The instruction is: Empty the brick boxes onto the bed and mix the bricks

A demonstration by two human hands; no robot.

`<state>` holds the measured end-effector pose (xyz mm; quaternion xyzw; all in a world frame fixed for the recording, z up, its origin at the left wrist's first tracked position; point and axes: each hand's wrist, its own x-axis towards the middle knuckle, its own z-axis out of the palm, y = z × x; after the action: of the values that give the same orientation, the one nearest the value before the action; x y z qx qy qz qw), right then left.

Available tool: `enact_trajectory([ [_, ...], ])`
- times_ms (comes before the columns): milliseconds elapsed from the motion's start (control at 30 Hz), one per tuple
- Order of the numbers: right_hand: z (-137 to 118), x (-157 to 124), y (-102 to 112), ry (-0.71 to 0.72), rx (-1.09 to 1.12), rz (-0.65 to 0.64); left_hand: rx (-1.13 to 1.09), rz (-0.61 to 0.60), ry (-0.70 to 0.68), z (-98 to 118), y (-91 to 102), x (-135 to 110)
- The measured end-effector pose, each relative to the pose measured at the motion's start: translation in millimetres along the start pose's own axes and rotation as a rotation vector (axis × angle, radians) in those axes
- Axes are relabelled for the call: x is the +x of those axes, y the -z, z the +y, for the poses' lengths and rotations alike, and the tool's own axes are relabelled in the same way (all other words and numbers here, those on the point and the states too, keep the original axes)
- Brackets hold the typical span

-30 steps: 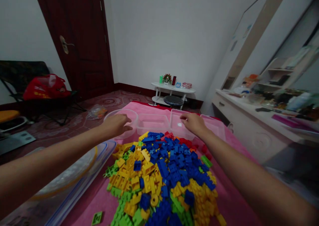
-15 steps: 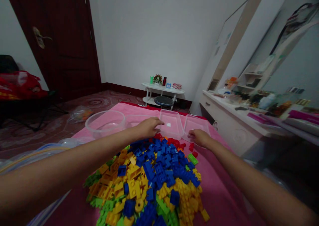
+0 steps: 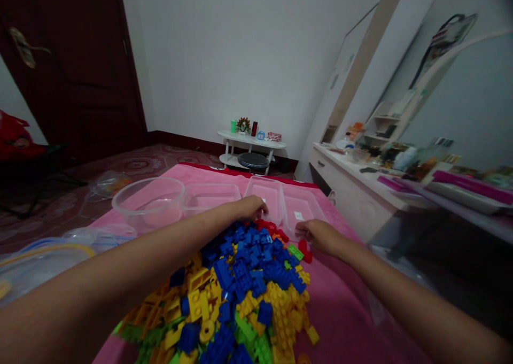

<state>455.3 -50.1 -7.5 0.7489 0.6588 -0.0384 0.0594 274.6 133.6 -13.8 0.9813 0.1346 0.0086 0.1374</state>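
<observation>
Through the head camera I am seeing my right hand [image 3: 320,234] lying nearest the rightmost clear box [image 3: 308,201], at its near end. The fingers [image 3: 301,226] there are curling almost closed; I cannot tell whether they are gripping the rim. From them the box is sitting forward and slightly left on the pink cloth [image 3: 340,289], its long axis running away from me, far end leaning left. My left hand [image 3: 251,207] is resting by the near end of the neighbouring clear box [image 3: 270,193], which is pointing much the same way; its fingers are bending, any hold hidden. Brick pile [image 3: 244,265] is spreading nearer me.
</observation>
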Motion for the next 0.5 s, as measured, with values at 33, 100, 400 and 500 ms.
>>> enact_trajectory([
  [33,0,-2,-1,-0.003,0.008,0.011,-0.007,-0.002,-0.009,-1,-0.2,-1],
  [100,0,-4,-4,-0.007,0.028,0.035,-0.014,-0.009,-0.023,-2,-0.8,-2],
  [400,-5,-45,6,-0.066,0.13,0.272,0.008,0.065,-0.002,14,9.1,-21],
  [500,11,-108,8,-0.115,0.124,0.413,-0.012,0.17,-0.022,31,25.7,-53],
])
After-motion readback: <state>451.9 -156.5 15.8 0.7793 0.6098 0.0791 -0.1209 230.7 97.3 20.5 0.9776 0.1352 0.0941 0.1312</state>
